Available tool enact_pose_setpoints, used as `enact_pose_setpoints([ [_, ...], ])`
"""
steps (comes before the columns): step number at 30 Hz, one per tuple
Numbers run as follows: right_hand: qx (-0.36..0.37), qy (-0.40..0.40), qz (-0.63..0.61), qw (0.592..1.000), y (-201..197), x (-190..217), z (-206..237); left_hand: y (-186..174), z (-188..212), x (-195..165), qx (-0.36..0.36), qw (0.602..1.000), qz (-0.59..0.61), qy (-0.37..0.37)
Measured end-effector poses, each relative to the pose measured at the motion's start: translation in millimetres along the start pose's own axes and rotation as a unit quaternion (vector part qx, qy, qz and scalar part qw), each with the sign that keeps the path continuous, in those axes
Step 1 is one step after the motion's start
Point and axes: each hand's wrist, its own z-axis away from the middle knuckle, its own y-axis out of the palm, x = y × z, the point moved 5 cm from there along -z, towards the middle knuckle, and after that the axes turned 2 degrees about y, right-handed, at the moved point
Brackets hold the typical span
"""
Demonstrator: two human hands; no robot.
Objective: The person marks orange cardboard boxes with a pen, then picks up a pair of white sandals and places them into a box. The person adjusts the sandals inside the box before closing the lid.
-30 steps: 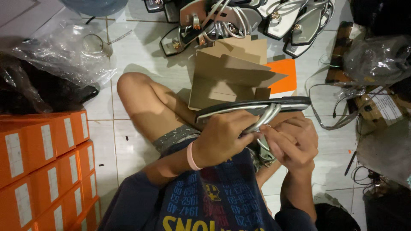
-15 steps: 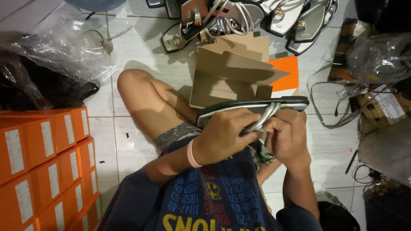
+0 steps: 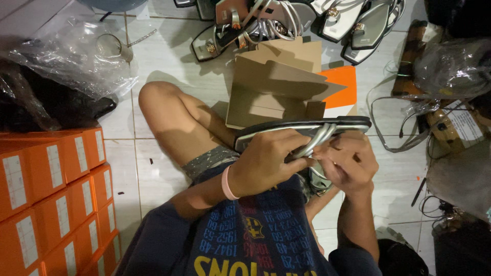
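The person is sitting on the tiled floor (image 3: 169,61) with one knee (image 3: 153,97) raised, holding a silver sandal (image 3: 302,128) on its side just above the lap. The left hand (image 3: 266,161) is wrapping around the sandal from the heel side, its fingers curling closed over the sole and the base of the straps (image 3: 312,140). A pink wristband (image 3: 227,183) is sitting on that wrist. The right hand (image 3: 348,163) is pressing in from the other side of the sandal, fingers bent and pinching the silver straps where they are meeting the sole; both hands are touching each other there.

Just beyond the sandal, a folded brown cardboard box (image 3: 276,87) is lying open on the floor, with an orange lid (image 3: 340,84) peeking out behind it. Farther beyond the sandal, a heap of more sandals (image 3: 286,20) is lying on the tiles. Well to the left of the sandal, orange boxes (image 3: 56,204) are standing stacked, with clear plastic bags (image 3: 66,56) lying beyond them. To the sandal's right, more bags (image 3: 455,66) and loose cords (image 3: 394,122) are cluttering the floor.
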Motion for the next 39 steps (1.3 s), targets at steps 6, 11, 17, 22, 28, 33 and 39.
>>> enact_pose_setpoints([
  [6, 0.037, -0.076, 0.032, 0.996, -6.9, 4.4, -7.2, 2.2, -0.4, 2.4, 0.036, 0.999, 0.017, -0.011],
  [11, 0.016, -0.100, 0.022, 0.995, -7.8, 4.3, -5.6, 2.7, 1.9, 3.7, 0.037, 0.999, 0.022, -0.020],
  [17, 0.020, -0.110, 0.025, 0.993, -7.2, 3.0, -4.6, 1.4, 3.5, 1.3, 0.028, 1.000, 0.012, 0.003],
  [22, 0.030, -0.102, 0.037, 0.994, -8.3, 6.5, -6.2, 2.1, 3.8, 1.0, 0.037, 0.999, 0.016, 0.002],
  [28, 0.026, -0.106, 0.032, 0.994, -5.8, 7.3, -10.5, 1.2, 3.9, 1.2, 0.029, 0.999, 0.019, 0.003],
  [33, 0.026, -0.106, 0.031, 0.994, -6.4, 7.0, -11.8, 1.3, 4.1, 2.1, 0.030, 0.999, 0.016, 0.003],
  [39, -0.016, -0.084, 0.025, 0.996, -4.5, -2.8, 4.9, 5.7, 6.5, 17.6, 0.048, 0.997, 0.054, -0.001],
])
